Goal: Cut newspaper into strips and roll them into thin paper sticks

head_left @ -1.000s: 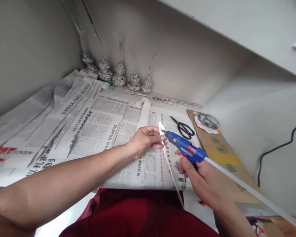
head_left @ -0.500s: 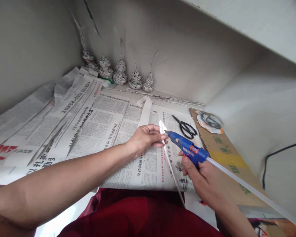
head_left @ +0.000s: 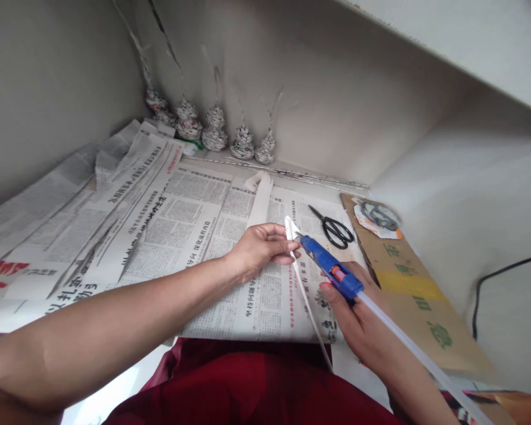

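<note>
Since the earlier frame, my right hand had turned the glue gun, so that its back end sat lower and the glue stick sloped down more steeply, while my left hand stayed almost where it was. My right hand was wrapped round the gun. Through an opening in the gun's blue body I saw a reddish part, and the clear stick was lodged in its rear, most of its length sticking out behind.

My left hand was nearly closed, thumb and fingers pinching a thin white paper strip near its pointed upper end; the rest trailed down towards the red cloth below. The nozzle was right at that pointed end, but I could not tell whether they touched.

Newspaper covered much of the surface beneath my hands. Just beyond the gun lay black scissors, and to their right a grey coil on a scrap of paper at the far end of some cardboard. Five woven gourd shapes stood along the wall; whether they held anything inside, I could not tell.
</note>
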`<action>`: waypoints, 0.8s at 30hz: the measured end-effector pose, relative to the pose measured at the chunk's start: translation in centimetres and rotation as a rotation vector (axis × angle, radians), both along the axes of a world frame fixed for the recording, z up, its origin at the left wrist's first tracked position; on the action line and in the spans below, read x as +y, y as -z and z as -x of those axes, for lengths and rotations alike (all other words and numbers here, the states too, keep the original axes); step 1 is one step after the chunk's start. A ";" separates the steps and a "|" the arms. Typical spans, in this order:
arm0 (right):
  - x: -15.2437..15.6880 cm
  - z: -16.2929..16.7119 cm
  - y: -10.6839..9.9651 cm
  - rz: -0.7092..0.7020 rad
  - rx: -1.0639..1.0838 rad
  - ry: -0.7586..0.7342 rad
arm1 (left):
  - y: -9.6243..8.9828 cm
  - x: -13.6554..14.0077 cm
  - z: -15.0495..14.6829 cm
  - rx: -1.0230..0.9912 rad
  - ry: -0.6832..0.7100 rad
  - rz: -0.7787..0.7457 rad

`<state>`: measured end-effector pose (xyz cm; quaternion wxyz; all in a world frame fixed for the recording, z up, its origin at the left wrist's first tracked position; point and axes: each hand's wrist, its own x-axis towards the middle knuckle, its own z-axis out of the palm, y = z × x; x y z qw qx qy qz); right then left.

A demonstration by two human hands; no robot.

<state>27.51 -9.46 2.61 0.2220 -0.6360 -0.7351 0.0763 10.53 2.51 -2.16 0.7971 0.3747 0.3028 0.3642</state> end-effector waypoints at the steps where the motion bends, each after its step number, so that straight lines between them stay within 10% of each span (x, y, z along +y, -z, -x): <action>1: 0.0 0.0 0.0 -0.006 -0.005 -0.013 | 0.0 0.0 0.0 -0.002 0.001 0.000; 24: -0.5 0.1 -0.4 -0.011 0.048 0.048 | 0.0 0.0 0.0 -0.020 0.022 0.004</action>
